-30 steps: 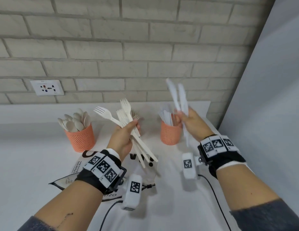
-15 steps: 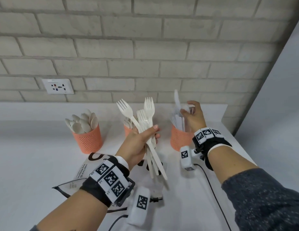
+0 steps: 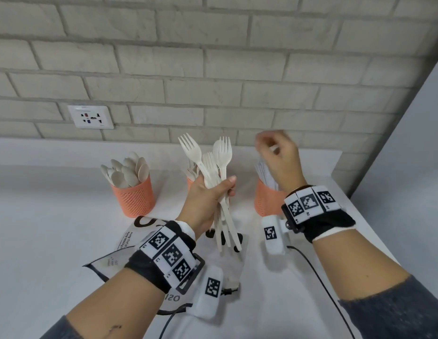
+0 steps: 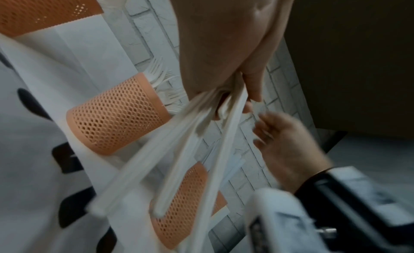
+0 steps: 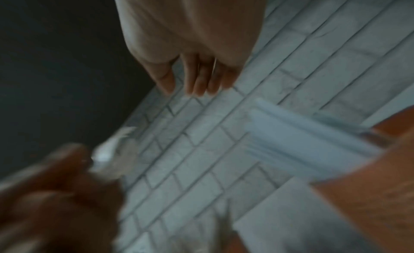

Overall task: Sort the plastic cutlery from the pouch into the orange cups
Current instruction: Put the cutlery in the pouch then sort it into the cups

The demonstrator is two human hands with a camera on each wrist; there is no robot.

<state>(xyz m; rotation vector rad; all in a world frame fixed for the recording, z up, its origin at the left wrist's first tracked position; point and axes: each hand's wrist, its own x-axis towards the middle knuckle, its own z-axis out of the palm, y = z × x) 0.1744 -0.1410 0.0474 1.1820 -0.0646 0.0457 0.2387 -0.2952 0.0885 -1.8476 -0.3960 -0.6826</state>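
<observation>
My left hand (image 3: 225, 188) grips a bundle of several white plastic forks (image 3: 219, 155), tines up, handles fanning out below the fist (image 4: 186, 150). Behind it stands the middle orange cup (image 3: 190, 181) with forks in it (image 4: 116, 115). My right hand (image 3: 276, 155) hovers, blurred, just above the right orange cup (image 3: 265, 200), which holds white knives (image 5: 302, 141). Its fingers (image 5: 199, 79) hang loose and hold nothing. The left orange cup (image 3: 135, 195) is full of spoons (image 3: 126, 171). The printed pouch (image 3: 137, 234) lies flat on the table under my left wrist.
The white table (image 3: 42, 228) meets a brick wall (image 3: 213, 69) at the back, with a socket (image 3: 91, 116) at the left. A grey panel (image 3: 408, 143) closes the right side, near the table's right edge. Cables run from the wrist cameras across the near table.
My right hand lowered its knives into the right cup, let go, and now rises empty. My left hand keeps the forks and has turned them more upright.
</observation>
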